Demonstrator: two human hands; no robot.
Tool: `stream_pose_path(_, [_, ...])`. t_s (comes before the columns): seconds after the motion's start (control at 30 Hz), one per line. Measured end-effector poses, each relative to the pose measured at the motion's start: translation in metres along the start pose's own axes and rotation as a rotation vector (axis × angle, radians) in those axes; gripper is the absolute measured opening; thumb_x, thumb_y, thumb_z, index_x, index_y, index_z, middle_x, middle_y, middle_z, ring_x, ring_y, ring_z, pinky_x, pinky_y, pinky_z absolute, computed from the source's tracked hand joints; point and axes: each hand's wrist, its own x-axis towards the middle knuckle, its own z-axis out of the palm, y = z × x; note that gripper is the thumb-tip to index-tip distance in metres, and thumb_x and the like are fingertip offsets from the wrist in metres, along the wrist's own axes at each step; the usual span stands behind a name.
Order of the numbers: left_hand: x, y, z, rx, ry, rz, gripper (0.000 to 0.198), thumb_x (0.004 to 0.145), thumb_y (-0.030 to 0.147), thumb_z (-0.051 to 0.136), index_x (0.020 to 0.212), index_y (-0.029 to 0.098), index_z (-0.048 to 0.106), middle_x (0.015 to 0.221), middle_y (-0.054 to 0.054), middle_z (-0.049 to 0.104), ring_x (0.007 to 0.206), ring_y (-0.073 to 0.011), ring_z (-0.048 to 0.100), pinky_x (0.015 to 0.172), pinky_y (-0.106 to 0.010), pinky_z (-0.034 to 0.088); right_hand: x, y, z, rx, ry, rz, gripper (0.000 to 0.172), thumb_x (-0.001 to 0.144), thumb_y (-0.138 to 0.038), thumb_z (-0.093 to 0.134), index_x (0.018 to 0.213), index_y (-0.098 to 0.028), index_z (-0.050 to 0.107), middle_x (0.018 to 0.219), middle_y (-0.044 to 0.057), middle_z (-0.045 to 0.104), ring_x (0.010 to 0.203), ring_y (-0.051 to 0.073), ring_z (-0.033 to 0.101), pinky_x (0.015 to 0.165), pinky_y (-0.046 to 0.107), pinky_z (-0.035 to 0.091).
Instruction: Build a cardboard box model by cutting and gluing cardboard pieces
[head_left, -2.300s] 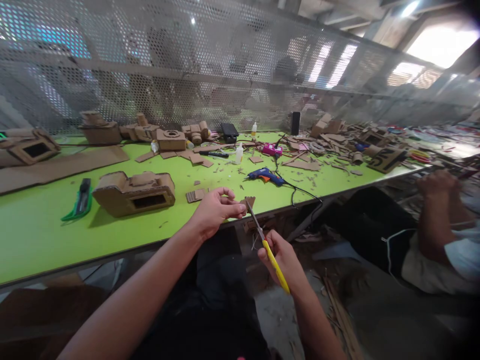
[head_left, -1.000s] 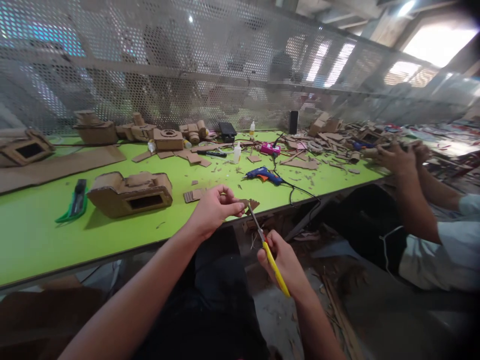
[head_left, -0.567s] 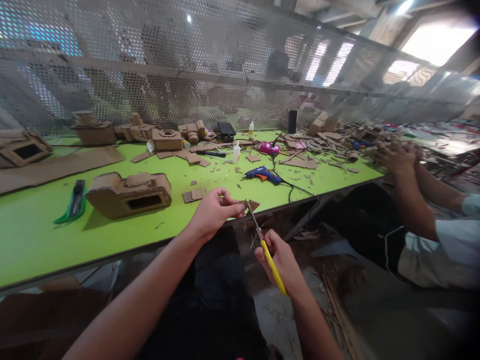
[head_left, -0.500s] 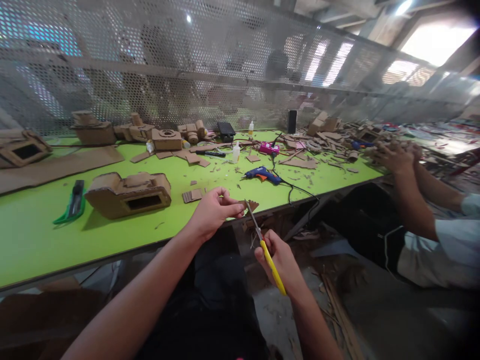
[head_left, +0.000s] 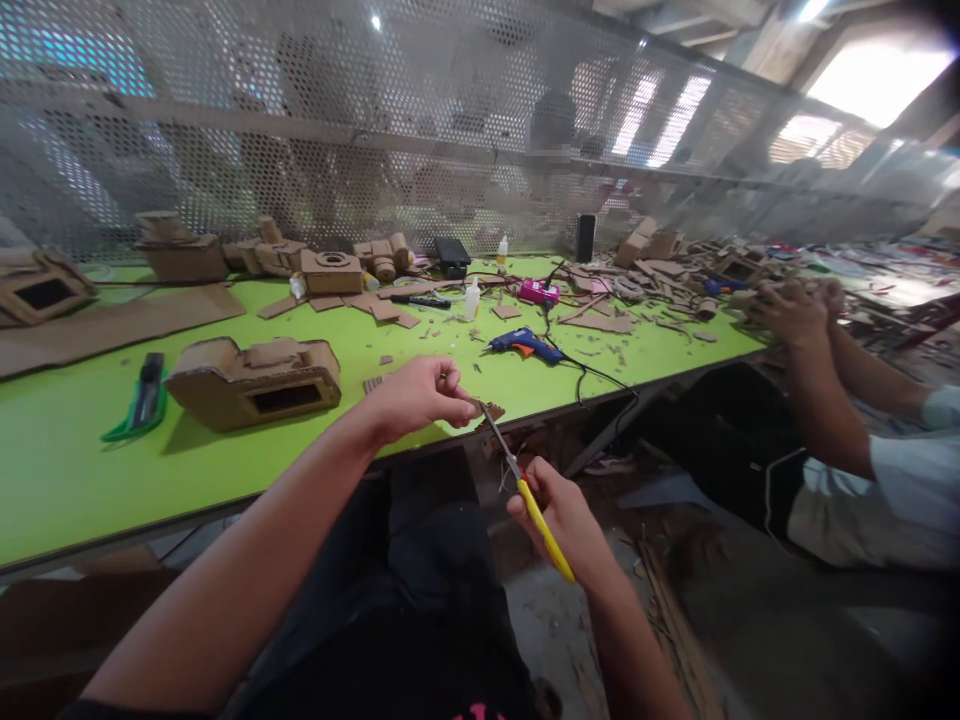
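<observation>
Between thumb and fingers, my left hand (head_left: 424, 400) pinches a small cardboard piece (head_left: 493, 411) near the table's front edge; most of the piece is hidden by the fingers and blades. My right hand (head_left: 561, 520) is closed around the yellow handles of a pair of scissors (head_left: 541, 525). The blades point up and left and meet the cardboard beside my left fingertips. Left of my hands, a cardboard camera model (head_left: 255, 385) with a dark rectangular window rests on the green table (head_left: 360, 445). Behind my left hand lies a ridged cardboard scrap (head_left: 372, 383), partly covered.
A blue glue gun (head_left: 523, 344) with a black cord lies beyond my hands. A green cutter (head_left: 142, 398) sits at the left. Farther back are a small bottle (head_left: 472, 299), a pink device (head_left: 539, 291) and more cardboard models. A co-worker's hands (head_left: 795, 310) are at the right.
My left hand has shifted slightly left and up with the cardboard piece, now covering more of the ridged scrap. The scissors' tips have moved a little left with it.
</observation>
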Motion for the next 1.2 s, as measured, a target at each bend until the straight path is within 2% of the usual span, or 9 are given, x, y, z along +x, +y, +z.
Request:
stream_pose_path(0.3, [0.017,0.013,-0.016,0.148,-0.124,0.029,0.039,0.06,0.017,0.081,0.064,0.021,0.043,0.058,0.001,0.063,0.061,-0.0184,0.067,0.056,-0.026,0.047,0.009,-0.001,-0.009,0.003,0.089,-0.027,0.046,0.079,-0.055,0.063,0.07,-0.025,0.03,0.06,-0.008,0.034,0.055,0.01,0.029,0.05,0.023,0.027])
stream_pose_path(0.5, [0.01,-0.01,-0.015,-0.012,0.074,0.095,0.032,0.068,0.025,0.082,0.077,0.017,0.052,0.071,-0.004,0.073,0.068,-0.0158,0.069,0.068,-0.028,0.05,0.014,0.009,-0.008,0.122,0.34,0.041,0.052,0.074,-0.061,0.069,0.068,-0.024,0.032,0.055,-0.009,0.035,0.049,0.008,0.032,0.045,0.021,0.028])
stream_pose_path(0.63, [-0.003,-0.018,-0.001,-0.103,0.153,0.091,0.031,0.07,0.026,0.081,0.082,0.017,0.053,0.072,-0.003,0.073,0.064,-0.0128,0.065,0.067,-0.026,0.048,0.022,-0.004,-0.002,0.376,0.434,0.108,0.05,0.079,-0.061,0.068,0.077,-0.026,0.032,0.062,-0.004,0.059,0.044,0.011,0.051,0.039,0.021,0.035])
stream_pose_path(0.77, [-0.012,-0.011,0.011,-0.098,0.112,0.099,0.029,0.072,0.024,0.079,0.088,0.018,0.055,0.079,-0.001,0.071,0.074,-0.0133,0.067,0.068,-0.024,0.045,0.042,-0.042,0.001,0.645,0.504,-0.016,0.057,0.068,-0.052,0.082,0.082,-0.026,0.033,0.093,0.007,0.074,0.085,0.022,0.073,0.06,0.027,0.056])
stream_pose_path(0.83, [-0.015,-0.006,0.014,-0.07,0.054,0.115,0.03,0.073,0.025,0.078,0.091,0.019,0.055,0.08,0.0,0.069,0.077,-0.0136,0.067,0.068,-0.023,0.045,0.053,-0.059,0.002,0.72,0.473,-0.076,0.062,0.06,-0.045,0.088,0.079,-0.026,0.033,0.097,0.006,0.074,0.098,0.024,0.071,0.076,0.033,0.058])
stream_pose_path(0.9, [-0.017,-0.001,0.015,-0.044,0.003,0.126,0.031,0.073,0.026,0.077,0.093,0.02,0.053,0.08,0.0,0.068,0.078,-0.0143,0.067,0.068,-0.024,0.045,0.061,-0.068,0.003,0.751,0.383,-0.096,0.062,0.059,-0.042,0.089,0.077,-0.026,0.031,0.087,0.001,0.071,0.091,0.022,0.071,0.078,0.035,0.057])
stream_pose_path(0.97, [-0.018,0.003,0.017,-0.03,-0.039,0.117,0.033,0.073,0.026,0.076,0.092,0.02,0.051,0.079,-0.001,0.069,0.077,-0.0156,0.067,0.068,-0.026,0.045,0.063,-0.069,0.005,0.742,0.305,-0.099,0.06,0.061,-0.039,0.087,0.076,-0.026,0.03,0.072,-0.005,0.063,0.074,0.017,0.068,0.07,0.031,0.056])
stream_pose_path(1.07, [-0.02,0.006,0.02,-0.007,-0.106,0.102,0.033,0.072,0.026,0.075,0.091,0.021,0.049,0.074,0.0,0.068,0.071,-0.0161,0.065,0.065,-0.027,0.044,0.062,-0.064,0.006,0.67,0.32,-0.094,0.059,0.062,-0.034,0.086,0.076,-0.026,0.029,0.062,-0.011,0.048,0.053,0.01,0.05,0.05,0.022,0.045])
stream_pose_path(1.2, [-0.022,0.001,0.018,0.138,-0.091,0.168,0.027,0.074,0.021,0.07,0.093,0.021,0.051,0.071,0.002,0.064,0.065,-0.0149,0.059,0.06,-0.026,0.041,0.06,-0.059,0.001,0.547,0.379,-0.077,0.057,0.061,-0.03,0.085,0.075,-0.026,0.029,0.06,-0.013,0.035,0.047,0.007,0.035,0.042,0.02,0.033])
